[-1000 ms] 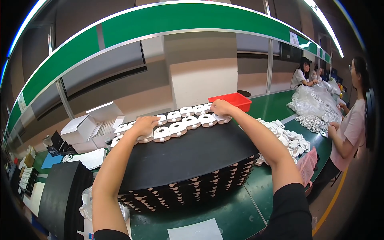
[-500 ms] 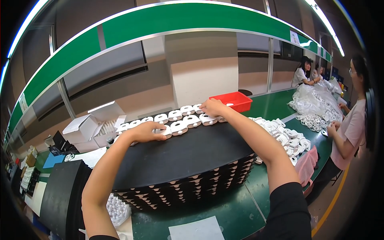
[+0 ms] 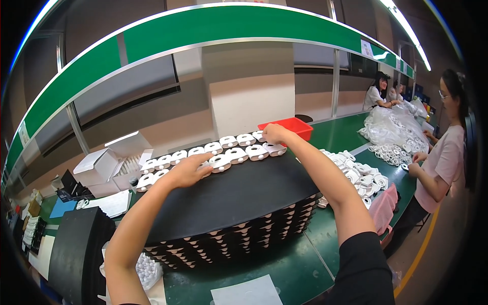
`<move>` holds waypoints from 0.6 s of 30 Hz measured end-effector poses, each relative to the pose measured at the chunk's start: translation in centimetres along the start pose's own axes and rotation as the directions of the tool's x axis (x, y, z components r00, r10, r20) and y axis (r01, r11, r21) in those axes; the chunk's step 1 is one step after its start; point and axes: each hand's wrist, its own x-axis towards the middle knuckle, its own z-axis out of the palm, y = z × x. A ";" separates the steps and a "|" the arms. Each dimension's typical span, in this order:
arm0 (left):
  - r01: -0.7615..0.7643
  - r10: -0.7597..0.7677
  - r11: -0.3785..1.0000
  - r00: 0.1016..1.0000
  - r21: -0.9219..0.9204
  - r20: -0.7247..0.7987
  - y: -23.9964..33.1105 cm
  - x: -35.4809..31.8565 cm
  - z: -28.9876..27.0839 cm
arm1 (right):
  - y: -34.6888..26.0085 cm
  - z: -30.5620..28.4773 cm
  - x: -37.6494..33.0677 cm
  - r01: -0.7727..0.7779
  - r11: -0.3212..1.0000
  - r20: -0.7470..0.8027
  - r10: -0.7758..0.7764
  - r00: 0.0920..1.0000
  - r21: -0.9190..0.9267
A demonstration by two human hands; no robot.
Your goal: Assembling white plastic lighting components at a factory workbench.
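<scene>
White plastic parts with rounded openings [image 3: 220,162] stand in two rows along the far side of a black foam sheet [image 3: 239,190], the top of a thick stack of such sheets. My left hand [image 3: 189,172] lies over the front row near its middle, fingers stretched out and fingertips against a part. At the right end of the back row, my right hand [image 3: 275,133] has its fingers bent down and closed on a white plastic part [image 3: 258,136]. The fingers hide some of that part.
A red bin [image 3: 300,128] stands behind my right hand. Loose white parts [image 3: 363,178] are heaped right of the stack. White boxes [image 3: 96,165] and more black sheets [image 3: 79,249] are at left. A co-worker [image 3: 437,157] stands at the right, handling small white rings.
My right hand has shifted right along the back row to its end. The left hand has slid slightly right over the front row. The view has turned a little to the right.
</scene>
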 end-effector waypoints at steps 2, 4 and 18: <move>-0.105 0.104 0.994 0.992 -0.006 -0.065 0.8 0.7 0.9 | 0.4 0.8 0.0 -0.022 0.995 -0.040 0.026 0.999 0.098; -0.085 0.085 0.996 0.996 0.005 -0.035 1.9 1.0 1.0 | 0.3 1.0 -0.2 0.058 0.979 -0.099 -0.039 0.994 0.198; 0.104 -0.109 0.993 0.988 -0.053 -0.111 -1.4 8.8 2.9 | -4.6 -1.3 -10.6 0.144 0.974 0.037 -0.153 0.988 0.174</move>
